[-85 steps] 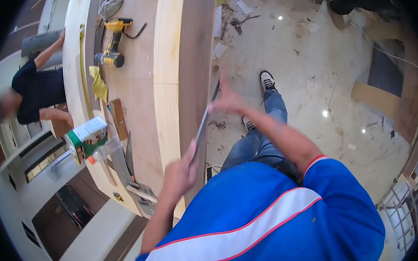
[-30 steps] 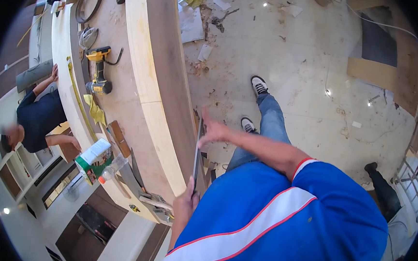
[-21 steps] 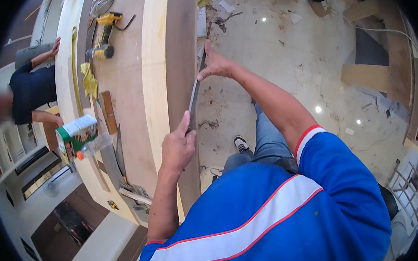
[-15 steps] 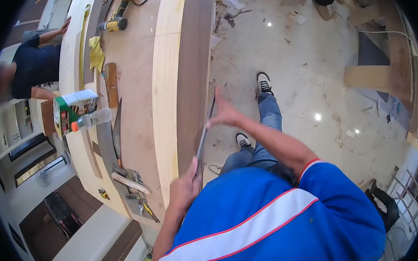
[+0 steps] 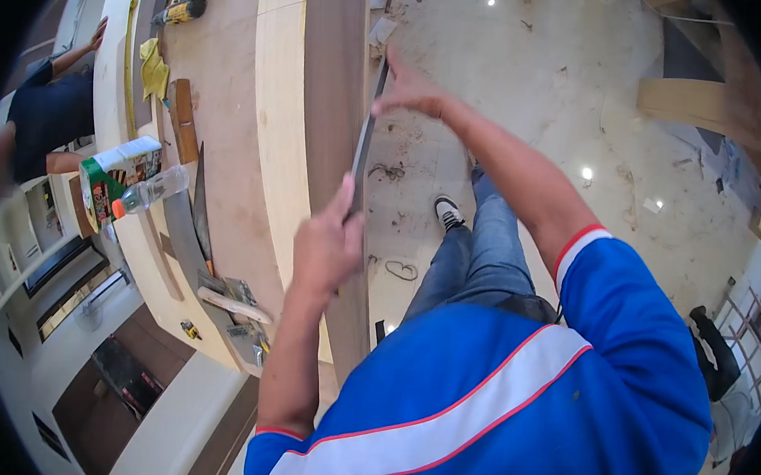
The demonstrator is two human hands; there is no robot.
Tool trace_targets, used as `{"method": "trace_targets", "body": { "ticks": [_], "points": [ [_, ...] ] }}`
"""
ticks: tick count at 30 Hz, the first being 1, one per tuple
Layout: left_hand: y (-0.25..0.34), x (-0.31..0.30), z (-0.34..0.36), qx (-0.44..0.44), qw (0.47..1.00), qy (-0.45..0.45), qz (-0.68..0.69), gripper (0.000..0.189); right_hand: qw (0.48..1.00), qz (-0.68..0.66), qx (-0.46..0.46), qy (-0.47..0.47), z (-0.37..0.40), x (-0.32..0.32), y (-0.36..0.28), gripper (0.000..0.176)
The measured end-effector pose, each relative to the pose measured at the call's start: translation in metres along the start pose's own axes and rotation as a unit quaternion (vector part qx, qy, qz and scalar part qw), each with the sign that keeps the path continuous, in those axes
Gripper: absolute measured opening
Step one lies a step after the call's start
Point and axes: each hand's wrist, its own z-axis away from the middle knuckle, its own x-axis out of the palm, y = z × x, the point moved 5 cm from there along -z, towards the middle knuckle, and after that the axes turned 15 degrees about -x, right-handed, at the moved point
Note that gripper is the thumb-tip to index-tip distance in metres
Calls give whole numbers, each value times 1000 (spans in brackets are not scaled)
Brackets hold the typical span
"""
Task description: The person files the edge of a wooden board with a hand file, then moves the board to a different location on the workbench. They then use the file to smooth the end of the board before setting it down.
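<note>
A long, narrow, flat grey metal file lies along the edge of the brown-faced board. My left hand is wrapped round its near end, with the thumb pointing along the blade; the handle is hidden in the fist. Farther along, my right hand holds the far part of the file, thumb and fingers stretched apart against it. A pale wood strip runs beside the brown face.
On the bench are a yellow drill, yellow cloth, wooden plane, handsaw, green-and-white can and plastic bottle. Another person's dark sleeve shows at left. Scraps litter the shiny floor.
Both hands and the file have moved forward along the board's edge, up in the view. The view has also shifted, so the bench tools appear higher and farther left.
</note>
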Motion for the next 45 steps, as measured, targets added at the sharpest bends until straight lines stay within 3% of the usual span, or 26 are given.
{"method": "trace_targets", "body": {
  "ticks": [4, 7, 11, 14, 15, 16, 17, 19, 21, 24, 27, 30, 34, 37, 39, 42, 44, 45],
  "points": [
    [5, -8, 2, -18, 1000, -7, 5, 56, 996, 88, -11, 5, -1, -6, -21, 158],
    [-39, 1, 84, -58, 997, -44, -11, 54, 997, 41, 49, -32, 73, 69, -40, 164],
    [-111, 17, 185, -136, 984, -114, 7, 56, 998, -25, 55, -30, 170, 164, -50, 170],
    [-114, 19, 173, -104, 988, -107, -39, 62, 999, -4, 38, -27, 164, 164, -31, 170],
    [-77, 7, 139, -46, 994, -70, -68, 62, 998, -32, 50, -24, 141, 136, -35, 169],
    [-61, 4, 109, -62, 993, -64, -73, 59, 996, -59, 61, -21, 112, 106, -36, 168],
    [-46, 4, 76, -79, 992, -58, -78, 57, 997, 43, 65, -26, 77, 80, -11, 164],
    [-3, -9, 9, -15, 998, -8, -53, 57, 997, 80, -5, 12, 7, 11, -17, 156],
    [14, -18, -16, 5, 1000, 9, -19, 58, 999, -13, -46, 24, -30, -30, -49, 160],
    [8, -18, -2, 34, 999, 16, -24, 59, 993, 113, -33, -10, -19, -11, -26, 164],
    [-47, 3, 83, -89, 991, -73, -67, 61, 998, 10, 49, -31, 77, 72, -42, 159],
    [-105, 13, 176, -58, 996, -69, -9, 63, 997, -39, 56, -26, 159, 154, -61, 170],
    [-85, -2, 150, -73, 992, -98, -38, 61, 999, -2, 45, -4, 146, 148, -36, 169],
    [-36, 6, 41, -36, 994, -78, -71, 58, 995, -4, 99, 2, 68, 57, -6, 165],
    [-4, 11, -22, 38, 998, -39, -17, 57, 997, 17, 72, -12, 23, -2, 14, 164],
    [-4, 12, -35, 32, 999, -31, 5, 60, 991, 92, 89, -39, 7, -20, 8, 161],
    [-19, 10, 8, 17, 1000, -20, 12, 57, 997, 60, 50, -12, 31, 18, 2, 161],
    [-32, 10, 36, -44, 997, -63, -25, 56, 997, 34, 60, -22, 59, 48, 10, 161]
  ]
}}
